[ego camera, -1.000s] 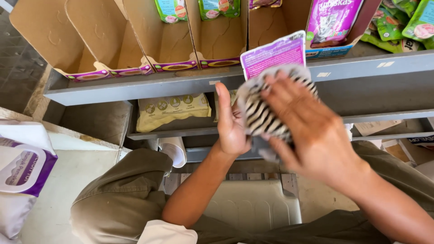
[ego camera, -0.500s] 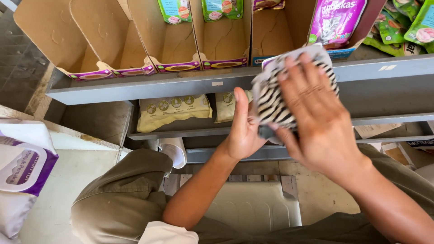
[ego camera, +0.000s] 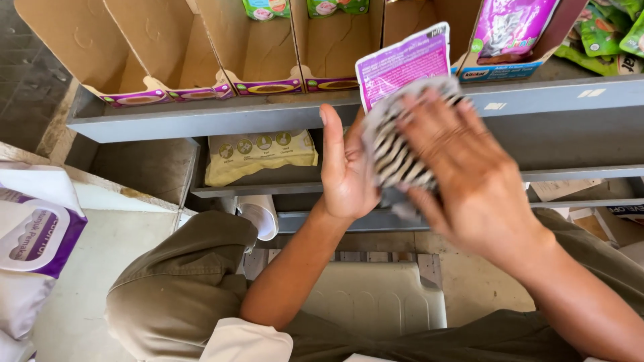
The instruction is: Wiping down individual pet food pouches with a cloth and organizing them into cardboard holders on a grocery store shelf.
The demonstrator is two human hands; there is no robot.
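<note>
Head view, looking down over the person's knees at a grey shelf unit. The left hand (ego camera: 345, 171) stands palm-open with the thumb up, its fingers behind a purple pouch (ego camera: 402, 62) that it holds upright; only the top of the pouch shows clear above the hands. The right hand (ego camera: 469, 181) presses a black-and-white striped cloth (ego camera: 392, 154) flat against the front of the pouch — fingers spread wide over the cloth, blurred by motion. The cloth thus lies between the two hands, covering the pouch's lower part. One pouch and one cloth are in hand.

On the grey upper shelf (ego camera: 268, 121) stand cardboard display trays (ego camera: 201, 47) with purple front lips; four compartments are countable at left. The two leftmost show no contents, while the two beside them each hold a green pouch (ego camera: 266, 8) at the back. To the right, a tray holds a magenta pouch (ego camera: 513, 27), and loose green packets (ego camera: 607, 33) lie at the far right — their number cannot be told.

On the lower shelf, left of the hands, lies one pale yellow bag (ego camera: 258, 154), flat. A white and purple pack (ego camera: 33, 228) sits at the left edge.
</note>
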